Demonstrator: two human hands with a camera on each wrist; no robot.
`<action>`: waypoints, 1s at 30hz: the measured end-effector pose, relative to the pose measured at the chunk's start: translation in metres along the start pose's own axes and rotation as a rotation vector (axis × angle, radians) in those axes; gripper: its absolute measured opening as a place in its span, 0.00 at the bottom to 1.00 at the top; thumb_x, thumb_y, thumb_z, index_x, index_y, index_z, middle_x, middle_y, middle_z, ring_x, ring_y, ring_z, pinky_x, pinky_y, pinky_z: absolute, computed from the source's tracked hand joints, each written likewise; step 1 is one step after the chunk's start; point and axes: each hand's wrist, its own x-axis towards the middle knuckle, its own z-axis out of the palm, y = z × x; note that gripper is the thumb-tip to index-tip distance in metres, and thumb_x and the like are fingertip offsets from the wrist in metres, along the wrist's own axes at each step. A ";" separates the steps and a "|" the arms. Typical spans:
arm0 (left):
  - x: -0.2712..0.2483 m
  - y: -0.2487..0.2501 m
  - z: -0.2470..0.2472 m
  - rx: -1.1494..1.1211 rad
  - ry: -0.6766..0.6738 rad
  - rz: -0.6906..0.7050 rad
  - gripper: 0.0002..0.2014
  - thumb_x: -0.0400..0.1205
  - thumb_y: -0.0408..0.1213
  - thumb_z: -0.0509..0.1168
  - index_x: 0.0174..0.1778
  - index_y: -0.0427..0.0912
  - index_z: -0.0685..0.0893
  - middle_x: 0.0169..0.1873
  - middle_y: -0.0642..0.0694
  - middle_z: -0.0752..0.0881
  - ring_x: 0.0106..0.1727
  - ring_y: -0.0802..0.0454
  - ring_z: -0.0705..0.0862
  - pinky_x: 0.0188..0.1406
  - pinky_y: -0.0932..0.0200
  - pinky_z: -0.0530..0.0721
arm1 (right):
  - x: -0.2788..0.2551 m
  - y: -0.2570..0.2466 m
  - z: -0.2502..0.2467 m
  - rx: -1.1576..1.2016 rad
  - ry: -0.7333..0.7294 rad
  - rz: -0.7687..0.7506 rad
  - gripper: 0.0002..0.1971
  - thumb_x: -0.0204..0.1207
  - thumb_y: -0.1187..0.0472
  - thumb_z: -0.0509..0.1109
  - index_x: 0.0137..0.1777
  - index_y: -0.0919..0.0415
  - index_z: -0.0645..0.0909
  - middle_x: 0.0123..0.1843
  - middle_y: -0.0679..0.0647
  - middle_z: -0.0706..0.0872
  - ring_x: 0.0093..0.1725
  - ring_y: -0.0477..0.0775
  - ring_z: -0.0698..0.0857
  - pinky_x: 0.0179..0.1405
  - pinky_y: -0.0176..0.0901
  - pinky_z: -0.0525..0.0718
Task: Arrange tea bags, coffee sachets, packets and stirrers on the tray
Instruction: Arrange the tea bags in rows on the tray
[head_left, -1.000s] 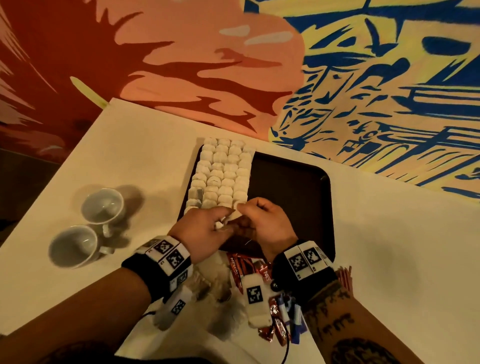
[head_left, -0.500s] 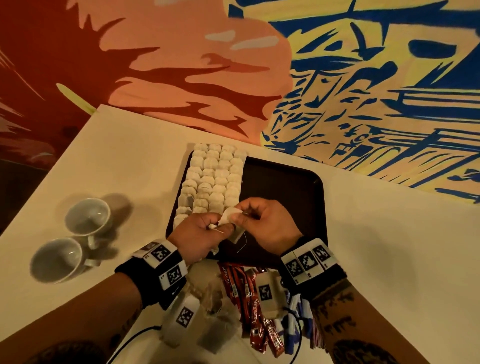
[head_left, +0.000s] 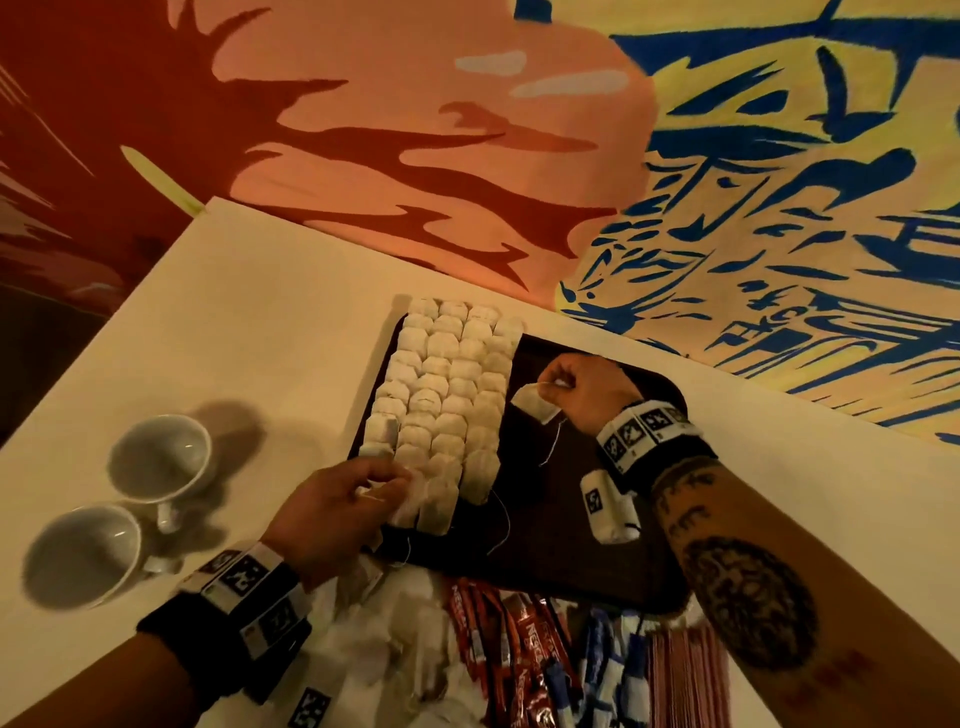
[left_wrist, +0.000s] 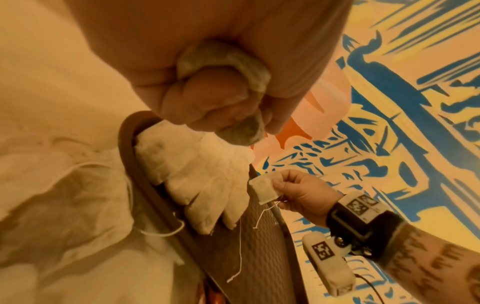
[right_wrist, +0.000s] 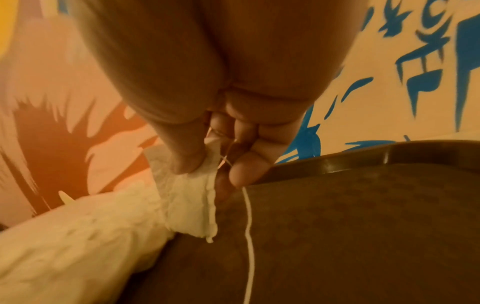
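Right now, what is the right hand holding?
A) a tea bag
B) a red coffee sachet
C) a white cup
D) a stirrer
A: the right hand pinches a tea bag above the dark tray, its string dangling, beside the rows of tea bags.

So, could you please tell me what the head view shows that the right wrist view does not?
Only the head view shows the two cups, the left hand at the near rows, and the sachets in front of the tray. Only the right wrist view shows the thumb pinching the bag's top. Both show the right hand holding a tea bag over the tray, string dangling.
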 end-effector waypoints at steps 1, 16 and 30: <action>0.002 0.000 -0.002 -0.008 0.011 -0.005 0.04 0.83 0.43 0.70 0.45 0.55 0.90 0.23 0.52 0.83 0.18 0.60 0.77 0.16 0.67 0.71 | 0.011 0.001 0.000 -0.017 -0.004 0.001 0.02 0.80 0.52 0.74 0.49 0.46 0.84 0.52 0.45 0.84 0.53 0.46 0.81 0.52 0.41 0.76; 0.011 0.011 -0.006 -0.120 -0.001 -0.091 0.05 0.84 0.40 0.68 0.51 0.51 0.89 0.17 0.54 0.81 0.13 0.62 0.72 0.13 0.69 0.69 | 0.095 -0.001 -0.003 -0.220 0.078 0.000 0.10 0.80 0.50 0.74 0.56 0.53 0.86 0.53 0.50 0.87 0.51 0.50 0.82 0.51 0.39 0.75; 0.006 0.011 -0.004 -0.206 -0.024 -0.063 0.05 0.83 0.34 0.69 0.52 0.48 0.88 0.23 0.44 0.79 0.15 0.58 0.69 0.13 0.66 0.66 | 0.103 0.000 0.000 -0.202 0.083 0.030 0.13 0.78 0.51 0.75 0.59 0.53 0.84 0.51 0.49 0.83 0.53 0.54 0.84 0.47 0.39 0.73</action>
